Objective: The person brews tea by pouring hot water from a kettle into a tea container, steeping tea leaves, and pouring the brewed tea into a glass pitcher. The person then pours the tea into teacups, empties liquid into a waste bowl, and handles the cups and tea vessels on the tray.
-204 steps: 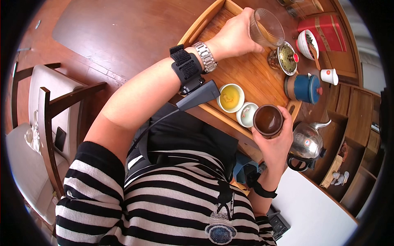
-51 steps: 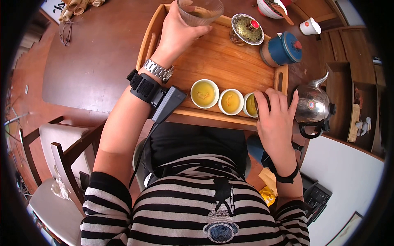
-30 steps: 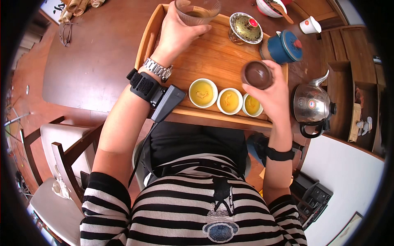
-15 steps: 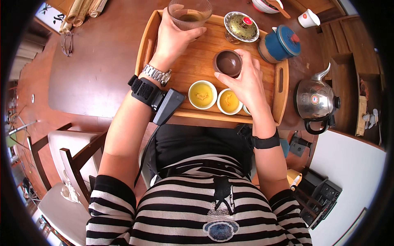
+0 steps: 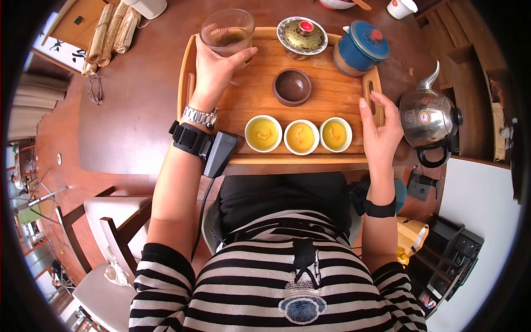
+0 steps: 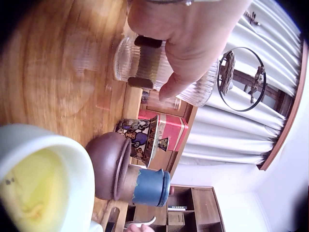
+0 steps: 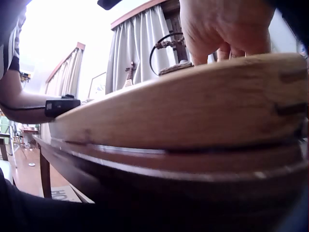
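My left hand (image 5: pixel 214 72) grips a ribbed glass cup (image 5: pixel 228 34) with some tea in it, at the tray's back left; the left wrist view shows the glass (image 6: pixel 145 63) low against the wood. A brown cup (image 5: pixel 292 87) stands alone mid-tray, touched by neither hand. Three white cups of yellow tea, left (image 5: pixel 263 134), middle (image 5: pixel 301 137) and right (image 5: pixel 336 134), line the front of the wooden tray (image 5: pixel 310 159). My right hand (image 5: pixel 381 128) is beside the tray's right end, fingers loosely extended and holding nothing; in the right wrist view the hand (image 7: pixel 224 26) shows above the tray wall.
A patterned lidded bowl (image 5: pixel 302 36) and a blue lidded pot (image 5: pixel 362 47) are at the tray's back. The steel kettle (image 5: pixel 425 117) stands to its right on the table. Rolled bamboo pieces (image 5: pixel 113 30) and glasses (image 5: pixel 94 90) lie at the back left.
The brown cup has been let go and stands mid-tray. My right hand has moved right, away from it, uncovering the right white cup. My left hand keeps its grip on the glass.
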The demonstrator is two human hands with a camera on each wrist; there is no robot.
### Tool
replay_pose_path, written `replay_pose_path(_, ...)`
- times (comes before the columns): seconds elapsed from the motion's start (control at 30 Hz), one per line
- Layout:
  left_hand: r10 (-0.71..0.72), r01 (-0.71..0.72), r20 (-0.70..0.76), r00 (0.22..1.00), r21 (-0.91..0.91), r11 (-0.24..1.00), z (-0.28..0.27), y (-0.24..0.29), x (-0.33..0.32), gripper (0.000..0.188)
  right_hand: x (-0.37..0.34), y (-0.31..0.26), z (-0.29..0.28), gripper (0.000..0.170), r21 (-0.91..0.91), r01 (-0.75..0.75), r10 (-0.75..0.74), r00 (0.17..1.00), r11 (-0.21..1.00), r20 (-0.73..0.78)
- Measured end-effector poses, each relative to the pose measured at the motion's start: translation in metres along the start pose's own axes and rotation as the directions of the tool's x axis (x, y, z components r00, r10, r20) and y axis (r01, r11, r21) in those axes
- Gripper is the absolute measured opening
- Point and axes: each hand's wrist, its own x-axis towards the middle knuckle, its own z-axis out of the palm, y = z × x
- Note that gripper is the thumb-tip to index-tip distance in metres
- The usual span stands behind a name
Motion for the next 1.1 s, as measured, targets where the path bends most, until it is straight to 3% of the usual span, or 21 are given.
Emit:
replay_pose_path(0.13, -0.012, 0.009, 0.047, 0.999, 0.072, 0.997, -0.004, 0.001, 0.003, 0.083, -0.010, 0.014, 0.000, 0.023, -0.084, 0.067, -0.074, 0.993, 0.994, -0.087)
replay_pose_path(0.2, -0.057, 0.059, 0.110, 0.992, -0.019, 0.998, -0.003, 0.010, -0.002, 0.079, -0.011, 0.016, 0.002, 0.023, -0.096, 0.079, -0.089, 0.990, 0.992, -0.107)
replay_pose_path(0.33, -0.116, 0.103, 0.256, 0.960, 0.065, 0.993, -0.014, 0.027, -0.003, 0.067, -0.010, 0.016, 0.001, 0.026, -0.135, 0.137, -0.147, 0.987, 0.981, -0.071)
replay_pose_path(0.43, -0.123, 0.120, 0.130, 0.984, 0.027, 0.992, -0.021, 0.045, -0.023, 0.064, -0.012, 0.018, 0.001, 0.027, -0.161, 0.152, -0.163, 0.985, 0.975, -0.056)
replay_pose_path(0.47, -0.142, 0.137, 0.034, 0.989, 0.109, 0.984, -0.023, 0.050, -0.035, 0.068, -0.011, 0.018, 0.002, 0.027, -0.174, 0.167, -0.178, 0.983, 0.971, -0.053)
replay_pose_path(0.5, -0.137, 0.132, 0.037, 0.990, 0.121, 0.984, -0.028, 0.052, -0.043, 0.068, -0.011, 0.019, 0.002, 0.027, -0.164, 0.160, -0.172, 0.983, 0.973, -0.061)
replay_pose_path(0.53, -0.047, 0.047, -0.012, 0.999, 0.423, 0.905, -0.035, 0.048, -0.049, 0.071, -0.011, 0.019, 0.002, 0.027, -0.163, 0.173, -0.185, 0.980, 0.971, -0.065)
replay_pose_path(0.6, 0.131, -0.070, 0.003, 0.991, 0.854, 0.515, -0.052, 0.029, -0.063, 0.072, -0.012, 0.019, 0.002, 0.027, -0.155, 0.183, -0.196, 0.978, 0.971, -0.075)
replay_pose_path(0.73, 0.004, 0.114, -0.116, 0.993, 0.985, 0.126, -0.051, 0.006, -0.096, 0.061, -0.012, 0.021, 0.004, 0.026, -0.166, 0.207, -0.223, 0.971, 0.964, -0.084)
replay_pose_path(0.77, 0.006, 0.113, -0.114, 0.993, 0.986, 0.125, -0.051, 0.001, -0.098, 0.061, -0.012, 0.022, 0.004, 0.026, -0.169, 0.218, -0.235, 0.968, 0.961, -0.088)
replay_pose_path(0.83, 0.157, 0.079, -0.084, 0.984, 0.996, 0.039, -0.051, -0.003, -0.104, 0.058, -0.012, 0.023, 0.004, 0.025, -0.178, 0.228, -0.246, 0.965, 0.957, -0.091)
replay_pose_path(1.1, 0.149, 0.119, -0.125, 0.981, 0.992, 0.049, -0.045, 0.001, -0.103, 0.058, -0.012, 0.023, 0.005, 0.022, -0.195, 0.253, -0.279, 0.953, 0.947, -0.117)
